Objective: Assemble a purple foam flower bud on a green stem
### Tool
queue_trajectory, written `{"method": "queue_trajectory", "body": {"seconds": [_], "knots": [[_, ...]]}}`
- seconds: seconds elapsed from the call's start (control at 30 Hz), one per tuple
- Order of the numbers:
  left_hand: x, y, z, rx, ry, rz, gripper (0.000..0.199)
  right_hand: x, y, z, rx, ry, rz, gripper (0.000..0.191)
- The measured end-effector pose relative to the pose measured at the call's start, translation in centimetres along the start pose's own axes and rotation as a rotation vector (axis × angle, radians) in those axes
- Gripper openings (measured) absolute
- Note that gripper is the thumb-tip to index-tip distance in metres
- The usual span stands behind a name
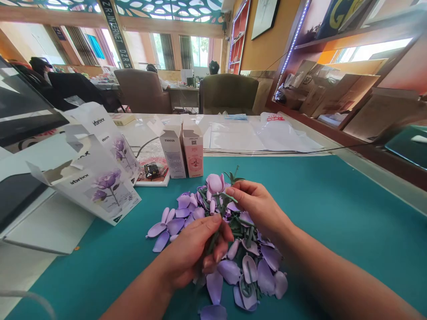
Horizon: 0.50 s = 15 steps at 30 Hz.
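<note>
My left hand (191, 249) is closed around a green plastic flower stem (221, 205), which stands tilted over the pile. My right hand (258, 206) pinches a green leaf piece (233, 178) close to the stem's top; its fingers hide where the two might touch. Just beyond the fingertips lies a pinkish cup-shaped flower piece (215, 183). Loose purple petals (267, 273) and dark green stem parts (238, 229) are heaped beneath and around both hands.
A teal mat (333, 222) covers the desk. Opened white flower boxes (103, 191) stand at left. Two small cartons (193, 153) and a white tray (153, 181) sit behind the pile. White plastic sheeting (283, 133) lies farther back, with chairs (230, 93) beyond.
</note>
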<state>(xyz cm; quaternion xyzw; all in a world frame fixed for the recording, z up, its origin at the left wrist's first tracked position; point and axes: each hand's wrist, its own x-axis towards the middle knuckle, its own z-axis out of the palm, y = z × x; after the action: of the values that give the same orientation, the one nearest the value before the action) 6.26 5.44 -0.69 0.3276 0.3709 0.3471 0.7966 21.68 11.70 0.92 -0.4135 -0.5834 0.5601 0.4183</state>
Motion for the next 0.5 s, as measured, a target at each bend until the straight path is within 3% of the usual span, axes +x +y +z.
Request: {"method": "queue_trajectory", "body": {"seconds": [0.27, 0.5], "knots": [[-1.0, 0.2, 1.1, 0.176, 0.044, 0.095, 0.040, -0.8, -0.6, -0.7, 0.008, -0.011, -0.112, 0.026], [-2.9, 1.6, 2.5, 0.330, 0.086, 0.301, 0.042, -2.7, -5.4, 0.7, -0.100, 0.016, -0.284, 0.025]]}}
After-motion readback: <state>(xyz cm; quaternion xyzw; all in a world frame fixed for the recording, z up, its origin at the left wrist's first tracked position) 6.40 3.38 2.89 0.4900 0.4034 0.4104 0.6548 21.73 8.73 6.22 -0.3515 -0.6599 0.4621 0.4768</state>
